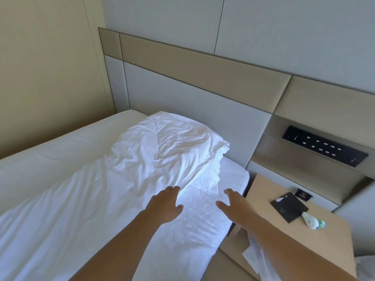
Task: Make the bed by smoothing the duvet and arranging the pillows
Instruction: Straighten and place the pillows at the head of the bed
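the pillow [168,147] lies creased and slumped at the head of the bed, against the headboard [192,102]. the duvet [81,209] spreads from the pillow's near edge toward the camera, wrinkled all along. both hands reach out over the duvet just in front of the pillow: the left hand [164,205] by the pillow's lower corner, the right hand [233,207] beside it, nearer the bed's edge. both are open with fingers loosely spread and hold nothing; whether the palms touch the cloth i cannot tell. judging by the folds, pillow and duvet are light, soft and limp, and would sag if lifted by one point. the pillow looks best taken at two corners and shaken plump, and the duvet stroked flat with open palms, away from the pillow. right of the pillow stands a bedside worktop [324,240] with a small bottle [312,221].
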`<state>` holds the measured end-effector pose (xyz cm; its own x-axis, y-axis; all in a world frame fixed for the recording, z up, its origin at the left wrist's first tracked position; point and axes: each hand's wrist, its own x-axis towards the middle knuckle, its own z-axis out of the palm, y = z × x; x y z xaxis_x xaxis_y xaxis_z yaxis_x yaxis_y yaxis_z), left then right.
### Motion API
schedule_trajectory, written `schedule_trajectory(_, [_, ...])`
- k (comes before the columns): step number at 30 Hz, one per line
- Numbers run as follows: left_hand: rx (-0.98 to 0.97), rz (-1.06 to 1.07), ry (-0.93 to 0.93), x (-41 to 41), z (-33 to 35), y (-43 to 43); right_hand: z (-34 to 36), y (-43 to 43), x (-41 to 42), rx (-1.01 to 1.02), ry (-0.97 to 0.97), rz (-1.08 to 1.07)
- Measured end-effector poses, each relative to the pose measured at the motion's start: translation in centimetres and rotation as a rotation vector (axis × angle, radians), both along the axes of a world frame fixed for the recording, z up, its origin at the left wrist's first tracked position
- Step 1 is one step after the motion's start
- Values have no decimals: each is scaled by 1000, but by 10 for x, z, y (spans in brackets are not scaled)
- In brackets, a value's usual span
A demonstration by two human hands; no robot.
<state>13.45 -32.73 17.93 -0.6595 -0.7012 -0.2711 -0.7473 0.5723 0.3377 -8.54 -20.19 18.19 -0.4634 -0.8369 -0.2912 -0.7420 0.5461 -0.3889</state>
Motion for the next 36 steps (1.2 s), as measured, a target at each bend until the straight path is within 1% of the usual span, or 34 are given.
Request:
schedule_trajectory(4, [-3, -14, 12, -52, -2, -53, -10, -64, -48, -30, -101, -52])
schedule_trajectory(7, [-15, 11, 34, -95, -14, -96, -25, -120, -87, -71, -234, -134])
schedule_trajectory(12, [7, 129, 50, -170, -55, -163, -66, -230, -165, -121, -459, -287])
schedule_trajectory(16, [57, 270, 55, -234, -91, -209, -100, -309, -217, -238, -744, -489])
schedule_trajectory(18, [74, 326, 58, -260, -108, -227, -113, -341, -238, -247, -813, -585])
schedule_trajectory(21, [74, 381, 44, -287, -129, -252, -132, -380, -261, -243, -808, -792])
schedule_trajectory(22, [68, 396, 35, -293, -135, -259, -137, -391, -264, -230, -816, -820])
schedule_trajectory(24, [58, 427, 8, -302, -144, -272, -143, -412, -266, -220, -817, -787])
schedule_trajectory(27, [85, 464, -36, -314, -157, -284, -150, -435, -269, -203, -783, -797])
schedule_trajectory(30, [92, 495, -35, -327, -162, -286, -144, -445, -276, -254, -698, -659])
schedule_trajectory(32, [27, 529, 26, -331, -158, -286, -125, -446, -279, -367, -700, -524])
schedule_trajectory(33, [-26, 550, 64, -333, -154, -285, -113, -444, -281, -418, -669, -465])
schedule_trajectory(34, [-82, 563, 94, -335, -150, -283, -103, -443, -285, -445, -575, -409])
schedule_trajectory(36, [-181, 534, 162, -347, -140, -278, -82, -441, -295, -493, -325, -305])
